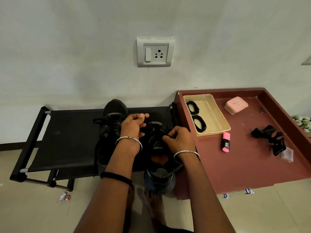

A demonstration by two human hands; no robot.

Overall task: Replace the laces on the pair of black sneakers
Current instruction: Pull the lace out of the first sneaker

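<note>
rack: black fabric-top rack (pixel 64 132) against the wall. Both sneakers sit on it, toes to the wall
left sneaker (pixel 111 113): all black, lace slack, loops spilling off its left side. Your forearm covers the heel end
left hand (pixel 133 125): fingers curled, pinching a black lace (pixel 148 122) over the right sneaker's forefoot
right sneaker (pixel 159 174): black with a greyish heel, mouth open, dark orange insole showing. It is just beside the left one, heel past the rack's near edge
right hand (pixel 180 140): fingers curled, thumb and forefinger pinching the lace near the tongue
hard to read: black lace on black upper, so you can't trace which eyelets are threaded; your hands hide the mid-lacing
table: maroon table (pixel 244 165) touching the rack's right end
tray: beige tray (pixel 213 132) at the table's far left corner
counts: 2 sneakers; 2 coiled black laces (pixel 192 106) in the tray; 1 pink highlighter (pixel 226 142) just below the tray; 1 pink box (pixel 236 105); 1 black strap bundle (pixel 269 137) — its make-up is unclear
</note>
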